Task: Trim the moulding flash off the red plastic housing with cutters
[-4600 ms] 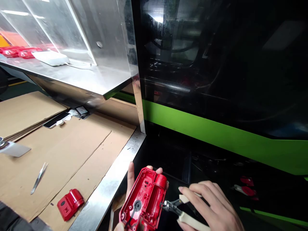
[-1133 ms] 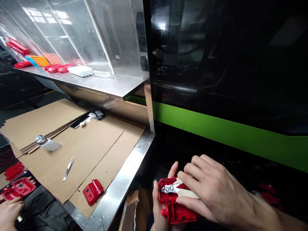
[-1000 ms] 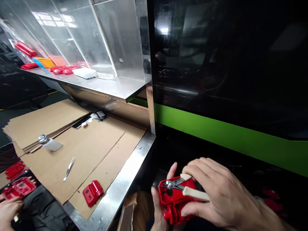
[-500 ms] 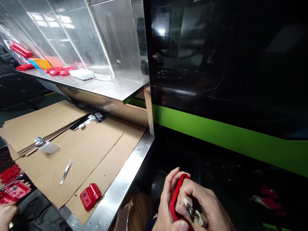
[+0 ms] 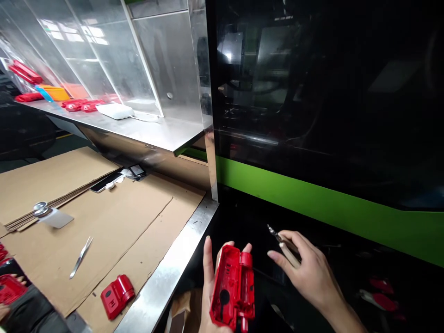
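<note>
Red plastic housing [image 5: 233,290], its open ribbed inside facing up, is sitting upright in the left hand [image 5: 212,296], whose fingers are cupping it from behind and curling over its top edge, just off the steel edge of the workbench [image 5: 166,282]. Beside it but apart, the right hand [image 5: 308,274] is closing loosely around cream-handled cutting pliers [image 5: 283,241], metal tip pointing up and away. Another red housing part [image 5: 117,296] is lying on the cardboard [image 5: 132,217] near tweezers [image 5: 80,257].
</note>
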The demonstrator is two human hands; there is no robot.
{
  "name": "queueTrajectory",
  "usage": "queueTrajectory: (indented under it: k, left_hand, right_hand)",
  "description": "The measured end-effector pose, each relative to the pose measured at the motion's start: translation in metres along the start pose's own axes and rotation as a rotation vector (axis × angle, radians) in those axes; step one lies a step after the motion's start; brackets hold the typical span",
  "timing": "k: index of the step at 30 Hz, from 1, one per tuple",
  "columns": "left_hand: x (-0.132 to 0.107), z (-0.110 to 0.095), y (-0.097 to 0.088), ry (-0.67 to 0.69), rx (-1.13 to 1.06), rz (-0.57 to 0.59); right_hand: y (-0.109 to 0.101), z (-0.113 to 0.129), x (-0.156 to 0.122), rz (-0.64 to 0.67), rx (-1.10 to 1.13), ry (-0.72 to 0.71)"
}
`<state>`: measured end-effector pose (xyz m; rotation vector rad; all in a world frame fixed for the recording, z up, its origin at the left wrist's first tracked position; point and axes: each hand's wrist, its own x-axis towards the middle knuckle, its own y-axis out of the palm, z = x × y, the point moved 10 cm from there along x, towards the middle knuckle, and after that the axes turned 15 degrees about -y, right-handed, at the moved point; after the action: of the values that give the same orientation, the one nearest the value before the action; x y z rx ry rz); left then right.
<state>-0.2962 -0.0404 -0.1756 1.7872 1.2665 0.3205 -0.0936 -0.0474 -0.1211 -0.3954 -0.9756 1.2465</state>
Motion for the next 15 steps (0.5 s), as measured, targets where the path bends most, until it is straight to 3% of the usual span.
queueTrajectory:
  k: [4, 6, 15]
  left_hand:
    - [-0.006, -0.001, 0.006, 0.133, 0.113, -0.012]
    - [-0.006, 0.003, 0.009, 0.16, 0.139, -0.01]
    - [-0.006, 0.007, 0.012, 0.177, 0.144, 0.023]
  right_hand:
    - [0.007, 0.058, -0.001, 0.17, 0.051, -0.15]
    - [0.008, 0.075, 0.001, 0.241, 0.02, -0.207]
    - [0.009, 0.076, 0.001, 0.262, -0.101, -0.205]
